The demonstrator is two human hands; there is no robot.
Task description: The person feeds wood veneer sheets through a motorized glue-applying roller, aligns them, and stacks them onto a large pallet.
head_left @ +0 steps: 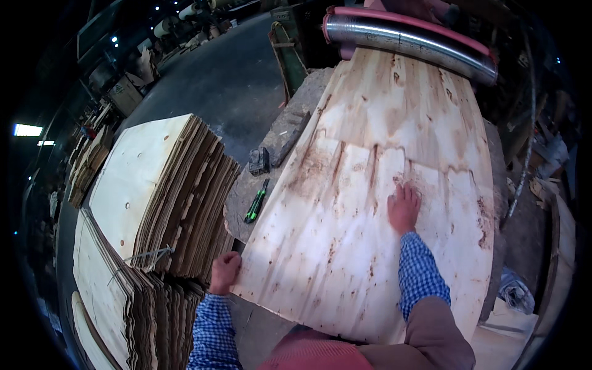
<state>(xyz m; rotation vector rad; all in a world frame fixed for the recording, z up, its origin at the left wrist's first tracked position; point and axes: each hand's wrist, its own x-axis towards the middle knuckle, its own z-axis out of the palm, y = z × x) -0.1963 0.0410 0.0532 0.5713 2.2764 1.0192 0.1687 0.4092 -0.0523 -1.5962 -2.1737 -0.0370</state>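
Before me lies a pale wood veneer sheet (345, 246) with brown stains and rippled ridges. Across its middle, an uneven edge marks where it meets a second veneer sheet (394, 98), which reaches up to the roller; which one lies on top I cannot tell. My left hand (226, 271) is closed at the near sheet's left corner, pinching its edge. Palm down, my right hand (404, 206) rests on the sheet just short of the uneven edge, its fingers stretched out. A green and black utility knife (256, 201) lies left of the sheets.
A shiny metal roller (410, 44) with a pink roller behind it spans the far end. The knife and a dark block (259, 161) sit on a rough grey ledge (243, 216). Tall veneer stacks (139, 179) stand at left. A pale hose (531, 123) hangs at right.
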